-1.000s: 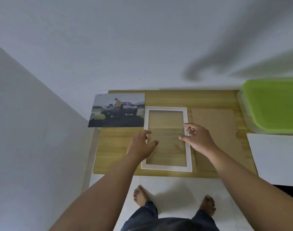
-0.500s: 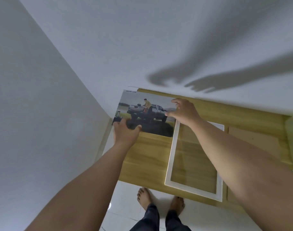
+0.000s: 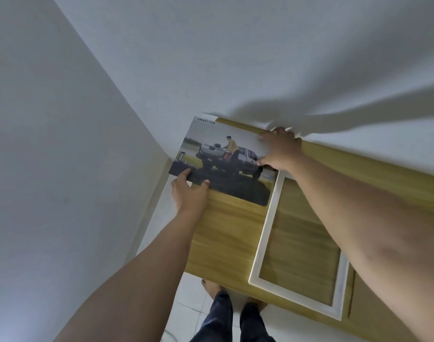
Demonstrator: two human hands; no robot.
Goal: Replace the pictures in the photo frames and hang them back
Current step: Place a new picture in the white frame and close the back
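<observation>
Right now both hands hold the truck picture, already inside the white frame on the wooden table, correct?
No. The head view shows the truck picture beside the white frame, not inside it; left hand and right hand do hold it on the wooden table.

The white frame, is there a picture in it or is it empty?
Empty. The table shows through the white frame, and the truck picture lies outside it, held by the left hand and right hand.

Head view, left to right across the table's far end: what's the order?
left hand → truck picture → right hand. The white frame is left out because it overlaps the right hand's span.
</observation>
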